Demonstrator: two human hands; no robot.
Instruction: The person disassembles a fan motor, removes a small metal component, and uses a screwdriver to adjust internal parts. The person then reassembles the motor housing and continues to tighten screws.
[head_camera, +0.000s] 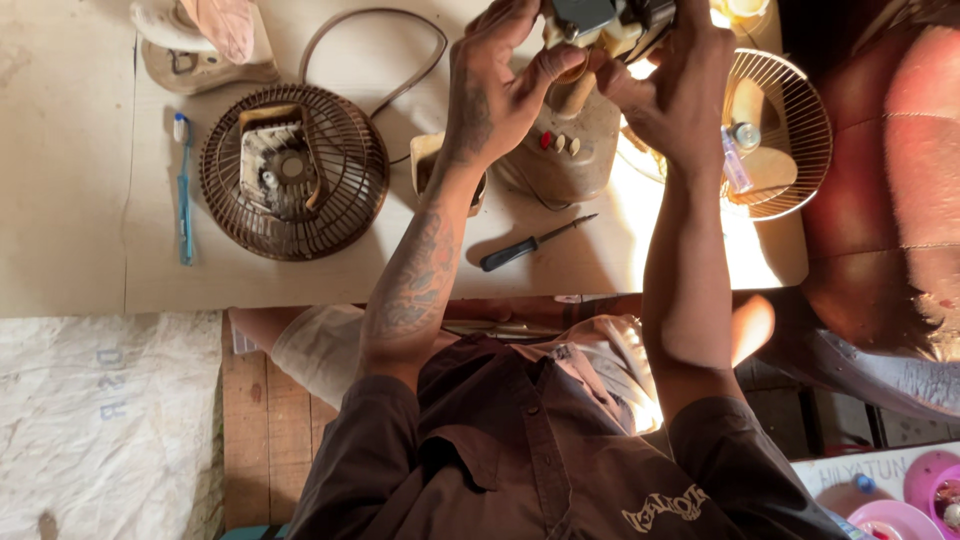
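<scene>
Above the fan base (565, 150), both hands grip the motor (600, 22).
Left hand (495, 90) and right hand (675, 95) close around it; screwdriver (535, 243) lies below the base, grille (293, 172) left.

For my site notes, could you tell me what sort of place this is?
Probably a small home repair bench: a dusty fan grille, a screwdriver and a fan base lie on a plain board table.

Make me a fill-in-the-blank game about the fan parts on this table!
1. Both hands, left hand and right hand, hold the fan's ____ above its base.
2. The tool lying in front of the base is a ____.
3. Left of the dusty fan grille lies a blue ____.

Missing words: motor; screwdriver; toothbrush
</scene>
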